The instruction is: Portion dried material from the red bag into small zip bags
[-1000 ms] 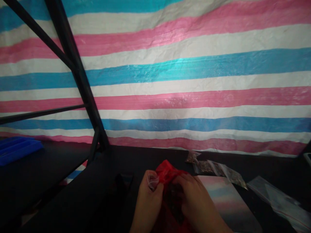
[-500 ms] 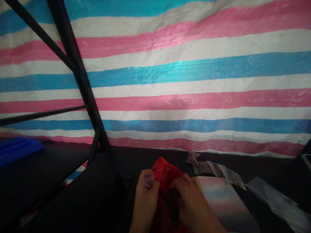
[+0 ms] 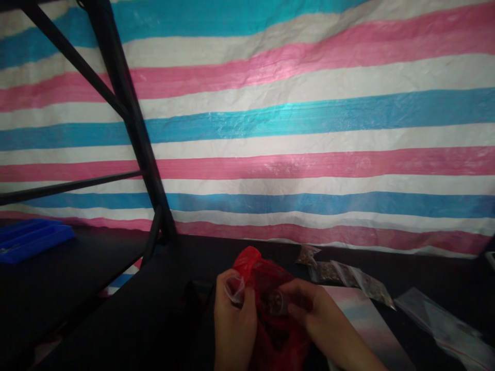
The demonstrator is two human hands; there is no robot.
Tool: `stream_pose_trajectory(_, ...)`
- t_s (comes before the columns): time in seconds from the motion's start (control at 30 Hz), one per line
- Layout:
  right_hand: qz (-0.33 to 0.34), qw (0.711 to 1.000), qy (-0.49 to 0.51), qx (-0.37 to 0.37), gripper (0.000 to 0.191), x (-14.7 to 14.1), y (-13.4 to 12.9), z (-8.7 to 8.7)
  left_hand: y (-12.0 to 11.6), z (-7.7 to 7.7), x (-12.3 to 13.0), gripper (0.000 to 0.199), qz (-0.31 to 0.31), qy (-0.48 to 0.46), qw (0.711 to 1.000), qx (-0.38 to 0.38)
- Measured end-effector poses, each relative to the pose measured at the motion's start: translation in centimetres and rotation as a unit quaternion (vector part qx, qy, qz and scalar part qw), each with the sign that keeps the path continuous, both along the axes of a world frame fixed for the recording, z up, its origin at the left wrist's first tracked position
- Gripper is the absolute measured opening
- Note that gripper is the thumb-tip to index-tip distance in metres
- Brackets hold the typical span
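My left hand (image 3: 235,327) is closed on the edge of a red plastic bag (image 3: 247,257) and also holds a small clear plastic bag (image 3: 234,289) in the curl of its fingers. At the mouth of the red bag, my right hand (image 3: 315,309) pinches a small clear cup (image 3: 276,303) between thumb and fingers. Small brownish pieces show in the cup; it is too dark to tell their kind. The red bag hangs down between both hands, with dark contents partly visible inside.
Several clear bags of small brownish pieces (image 3: 328,272) lie along the back of the black table (image 3: 201,252). Flat clear zip bags (image 3: 444,322) are at the right, beside a shiny reflective sheet (image 3: 363,319). A blue tray (image 3: 36,238) and a black metal frame (image 3: 143,149) stand left.
My right hand has come up out of the red bag's mouth and moved slightly right, now with the clear cup in view. My left hand keeps its hold. The view has shifted slightly.
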State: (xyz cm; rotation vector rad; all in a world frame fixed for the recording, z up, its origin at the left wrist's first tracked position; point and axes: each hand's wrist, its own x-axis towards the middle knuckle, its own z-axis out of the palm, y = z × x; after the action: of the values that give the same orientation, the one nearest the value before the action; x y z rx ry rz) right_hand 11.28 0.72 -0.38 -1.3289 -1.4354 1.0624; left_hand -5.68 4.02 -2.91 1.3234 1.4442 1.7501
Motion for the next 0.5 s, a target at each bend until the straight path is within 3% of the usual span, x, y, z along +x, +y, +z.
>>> stream_pose_trajectory(0.1, 0.001, 0.999, 0.036, 0.012, 0.023, 0.3, -0.3, 1.8, -0.2, -0.4, -0.6, 0.019, 0.001, 0.068, 0.997, 0.043)
stream_pose_trajectory(0.2, -0.006, 0.999, 0.04, 0.036, 0.023, 0.3, -0.7, 3.2, -0.3, -1.1, -1.2, 0.011, -0.021, 0.193, 0.977, 0.09)
stream_pose_trajectory(0.33, -0.053, 0.994, -0.057, 0.08, 0.026, -0.7, -1.3, 3.7, -0.5, -1.9, -1.3, 0.013, -0.065, 0.257, 0.959, 0.103)
stream_pose_trajectory(0.4, -0.075, 0.974, -0.156, 0.144, 0.031, -1.4, -1.5, 3.6, -0.8, -2.0, -0.8, 0.018, -0.077, 0.245, 0.964, 0.067)
stream_pose_trajectory(0.5, -0.046, 0.916, -0.273, 0.29, 0.044, -2.2, -1.9, 3.5, -1.4, -1.9, 0.4, 0.026, -0.049, 0.199, 0.979, 0.011)
